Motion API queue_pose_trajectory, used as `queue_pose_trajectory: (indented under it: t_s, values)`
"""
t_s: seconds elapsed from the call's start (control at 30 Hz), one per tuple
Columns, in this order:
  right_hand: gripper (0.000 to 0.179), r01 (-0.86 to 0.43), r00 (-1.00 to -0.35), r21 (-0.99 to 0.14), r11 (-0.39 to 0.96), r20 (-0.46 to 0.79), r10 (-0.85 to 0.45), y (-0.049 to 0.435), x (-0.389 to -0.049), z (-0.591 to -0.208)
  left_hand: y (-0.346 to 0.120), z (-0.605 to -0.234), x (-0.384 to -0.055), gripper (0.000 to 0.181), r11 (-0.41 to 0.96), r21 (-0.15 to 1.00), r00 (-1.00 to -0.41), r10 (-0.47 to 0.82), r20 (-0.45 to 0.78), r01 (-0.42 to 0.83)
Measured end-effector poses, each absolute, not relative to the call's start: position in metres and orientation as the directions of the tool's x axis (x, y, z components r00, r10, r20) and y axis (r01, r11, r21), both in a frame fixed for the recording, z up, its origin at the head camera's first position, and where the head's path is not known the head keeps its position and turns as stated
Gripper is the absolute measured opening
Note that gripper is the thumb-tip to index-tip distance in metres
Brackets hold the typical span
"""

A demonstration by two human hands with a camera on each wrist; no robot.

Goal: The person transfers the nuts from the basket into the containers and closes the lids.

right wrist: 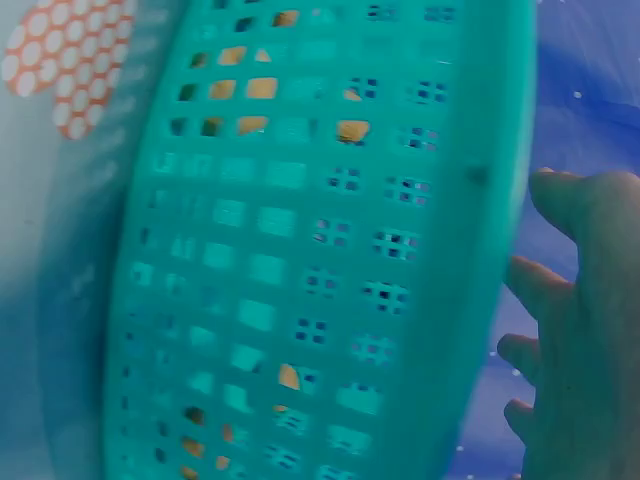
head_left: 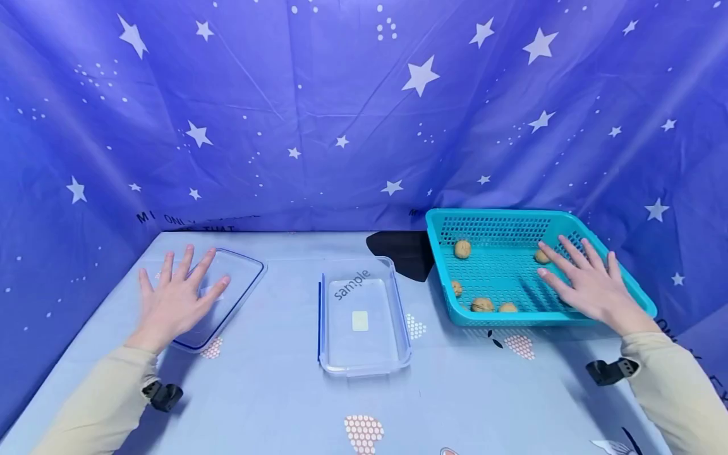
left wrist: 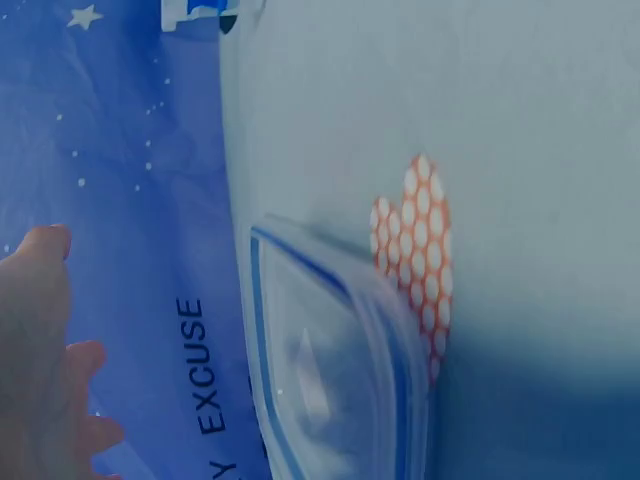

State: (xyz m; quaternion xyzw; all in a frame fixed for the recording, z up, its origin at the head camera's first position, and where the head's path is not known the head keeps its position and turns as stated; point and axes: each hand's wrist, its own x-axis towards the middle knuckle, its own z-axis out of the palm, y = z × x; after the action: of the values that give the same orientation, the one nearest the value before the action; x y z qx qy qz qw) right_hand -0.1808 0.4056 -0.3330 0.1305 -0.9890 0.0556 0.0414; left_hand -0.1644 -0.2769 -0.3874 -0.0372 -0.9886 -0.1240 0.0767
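Note:
My left hand is spread with straight fingers above a clear lid with a blue seal, holding nothing. In the left wrist view the lid lies on the cloth, apart from the fingers. On the right, my right hand hovers over a teal plastic basket, its fingers fanned out and holding nothing. Several walnuts lie in the basket, one partly hidden behind the fingertips. Between the hands stands a clear rectangular container, with no lid on it.
A light blue patterned cloth covers the table. Behind it hangs a blue curtain with white stars. A black flat shape lies between the container and the basket. Small black cameras sit on both wrists.

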Motion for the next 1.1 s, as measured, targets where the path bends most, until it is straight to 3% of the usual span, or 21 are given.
queue_pose_trajectory:
  t_s: [0.6, 1.1]
  values:
    - [0.063, -0.37, -0.928, -0.186, 0.91, 0.126, -0.351, 0.396, -0.194, -0.289, -0.237, -0.392, -0.162, 0.072, 0.95, 0.239, -0.972, 0.162, 0.171, 0.2]
    - [0.062, -0.412, -0.911, -0.249, 0.876, 0.089, -0.403, 0.361, -0.215, -0.267, -0.185, -0.407, -0.159, 0.068, 0.908, 0.257, -0.939, 0.292, 0.181, 0.332]
